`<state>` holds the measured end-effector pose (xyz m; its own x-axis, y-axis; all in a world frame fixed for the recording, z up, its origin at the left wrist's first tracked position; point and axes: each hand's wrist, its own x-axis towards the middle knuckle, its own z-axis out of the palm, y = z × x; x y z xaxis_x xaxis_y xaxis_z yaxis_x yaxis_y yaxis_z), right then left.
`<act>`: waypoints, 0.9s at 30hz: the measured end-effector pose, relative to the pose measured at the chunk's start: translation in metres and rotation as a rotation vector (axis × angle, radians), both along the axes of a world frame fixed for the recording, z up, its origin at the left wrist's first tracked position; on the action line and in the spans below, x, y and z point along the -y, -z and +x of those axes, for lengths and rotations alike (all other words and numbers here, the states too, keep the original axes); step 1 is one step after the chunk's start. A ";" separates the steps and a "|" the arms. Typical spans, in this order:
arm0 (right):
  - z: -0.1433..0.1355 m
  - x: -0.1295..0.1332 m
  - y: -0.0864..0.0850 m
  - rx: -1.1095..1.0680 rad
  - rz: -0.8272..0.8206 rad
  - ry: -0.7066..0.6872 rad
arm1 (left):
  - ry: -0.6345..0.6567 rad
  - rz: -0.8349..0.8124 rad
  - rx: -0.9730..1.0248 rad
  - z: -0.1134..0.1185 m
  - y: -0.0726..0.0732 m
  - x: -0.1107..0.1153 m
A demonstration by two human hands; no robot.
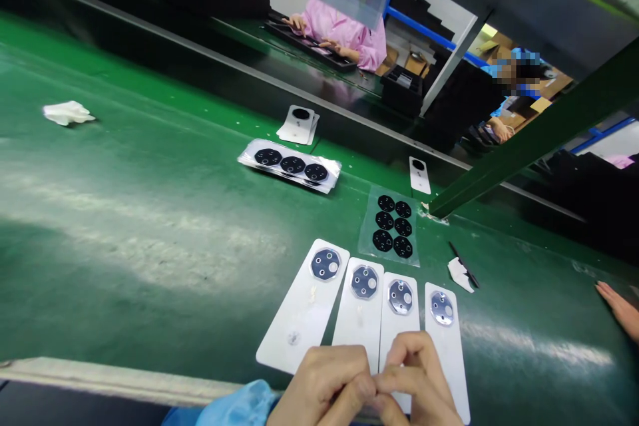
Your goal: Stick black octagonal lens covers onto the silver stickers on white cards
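Note:
My left hand (327, 386) and my right hand (417, 383) meet at the fingertips above the near edge of the green bench. Both are closed, thumbs and fingers pinched together; whatever is between them is too small or hidden to make out. Beneath and beyond them lie several white phone back panels: a leftmost panel (302, 309), a second panel (357, 319), a third panel (401, 326) and a rightmost panel (446, 339). Each carries a dark octagonal camera plate near its far end. My hands cover the near parts of the two middle panels.
A clear sheet of black round stickers (368, 233) lies beyond the panels, left of a dark pen (464, 265) and crumpled white paper (458, 274). Farther back are a sticker stack (249, 154) and small white cards (294, 130). A green post (524, 136) slants up right; another person's hand (619, 309) rests rightward.

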<state>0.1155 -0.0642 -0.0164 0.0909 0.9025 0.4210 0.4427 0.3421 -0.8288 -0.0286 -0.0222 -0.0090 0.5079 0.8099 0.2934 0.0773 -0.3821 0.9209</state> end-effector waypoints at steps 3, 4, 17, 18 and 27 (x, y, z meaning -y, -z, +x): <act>0.022 -0.020 -0.005 0.125 -0.123 0.044 | 0.041 0.223 -0.152 -0.007 0.003 -0.015; 0.027 -0.028 -0.005 0.205 -0.153 0.078 | 0.021 0.337 -0.242 -0.009 0.007 -0.020; 0.016 -0.060 0.011 0.742 -0.017 0.123 | -0.143 0.972 -0.770 -0.011 0.043 -0.018; 0.015 -0.060 0.010 0.752 -0.015 0.116 | -0.131 0.977 -0.780 -0.011 0.042 -0.019; 0.022 -0.080 0.009 0.669 -0.195 0.132 | -0.072 0.989 -0.804 -0.012 0.039 -0.021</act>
